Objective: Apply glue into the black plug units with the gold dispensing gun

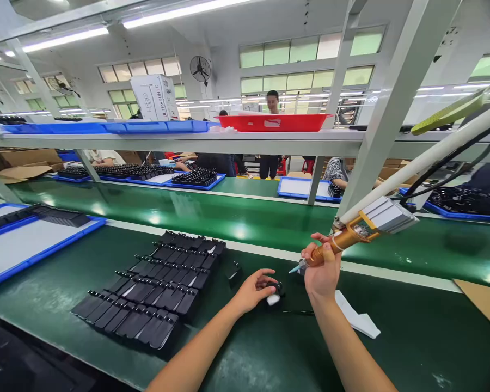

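My right hand [323,272] is wrapped round a gold-coloured glue dispenser [332,246], tilted so that its pale blue nozzle tip [297,268] points down and left. On the green bench, my left hand [255,291] grips a small black plastic part [278,288] with its fingertips. Something white [273,299] shows at that part's near side. The nozzle stays apart from the black part, up and to its right. A single black housing [234,273] stands just left of my left hand. Rows of similar black housings [147,288] lie further left.
A white folded strip [357,316] lies right of my right wrist, and a thin dark stick [298,312] below the hands. Blue-rimmed trays [65,244] sit at the left. An overhead shelf carries a red tray [269,123]. A slanting white post [396,109] and cables rise at the right.
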A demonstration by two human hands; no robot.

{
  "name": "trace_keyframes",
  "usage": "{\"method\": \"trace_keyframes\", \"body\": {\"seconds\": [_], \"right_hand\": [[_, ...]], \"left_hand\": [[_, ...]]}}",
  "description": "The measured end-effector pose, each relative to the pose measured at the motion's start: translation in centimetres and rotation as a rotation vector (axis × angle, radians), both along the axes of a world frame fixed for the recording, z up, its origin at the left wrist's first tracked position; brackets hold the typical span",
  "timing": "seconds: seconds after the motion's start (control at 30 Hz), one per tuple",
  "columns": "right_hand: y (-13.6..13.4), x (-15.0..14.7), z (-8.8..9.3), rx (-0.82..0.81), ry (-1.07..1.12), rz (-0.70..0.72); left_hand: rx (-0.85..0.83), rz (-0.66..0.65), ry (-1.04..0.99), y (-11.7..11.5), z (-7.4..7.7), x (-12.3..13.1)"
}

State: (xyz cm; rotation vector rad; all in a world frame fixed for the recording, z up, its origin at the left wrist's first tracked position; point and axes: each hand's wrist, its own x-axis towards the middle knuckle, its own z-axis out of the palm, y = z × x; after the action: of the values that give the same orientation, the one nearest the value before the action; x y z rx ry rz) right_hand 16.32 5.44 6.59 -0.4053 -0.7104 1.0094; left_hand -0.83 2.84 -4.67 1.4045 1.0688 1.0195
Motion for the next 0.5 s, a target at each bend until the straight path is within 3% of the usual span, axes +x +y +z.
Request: {"method": "trace_keyframes", "body": {"seconds": [0.07,0.13,0.27,0.37,0.5], "right_hand": [[0.0,0.0,0.0,-0.001,-0.006,-0.003],[0.1,0.0,-0.1,0.0,-0.016,-0.007],[0.1,-0.2,-0.2,0.01,-0.028,-0.015],[0.1,-0.2,-0.2,0.025,-0.031,-0.02],[-0.1,-0.2,-0.1,0.028,-0.031,-0.021]], "left_hand": [[-0.006,0.059,0.015,0.2,-0.4,0.2],[0.087,0.105,0.171,0.0,0.0,0.1],[0.307,0.017,0.589,-1.6,2.0,-0.1],[0.312,-0.063,0.789,-2.6,2.7,0.3],[0.286,-0.014,0.907,-2.8,2.1,1.2]]}}
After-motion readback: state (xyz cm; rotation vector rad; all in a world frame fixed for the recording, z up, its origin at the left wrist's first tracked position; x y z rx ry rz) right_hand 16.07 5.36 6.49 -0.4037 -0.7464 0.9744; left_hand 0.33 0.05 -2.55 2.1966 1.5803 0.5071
